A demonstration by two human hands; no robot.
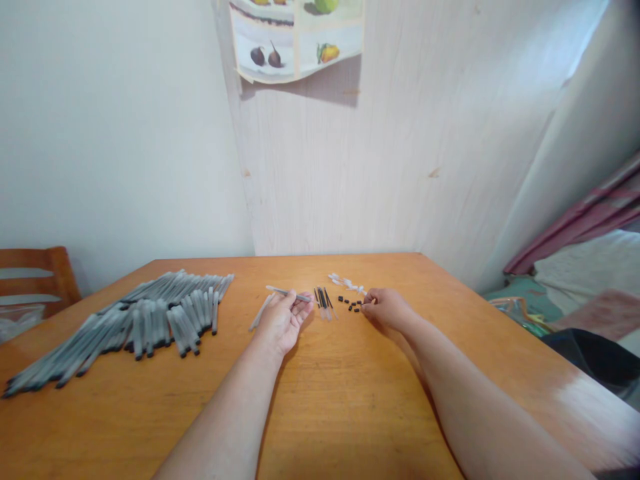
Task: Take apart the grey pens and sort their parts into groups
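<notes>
"Where is the pen tube (277,290) held?"
"Between thumb and fingers of the left hand (283,320), palm up and half curled, just left of the refills (324,301), towards the far edge of the counter (320,413)."
"And the right hand (389,307)?"
"Its fingertips are bunched just beside the black plugs (354,307) (whether one is pinched cannot be told)."

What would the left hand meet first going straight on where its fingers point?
Probably the thin dark sticks on the table, just beyond the left hand; its height is unclear, so it might pass above them.
</notes>
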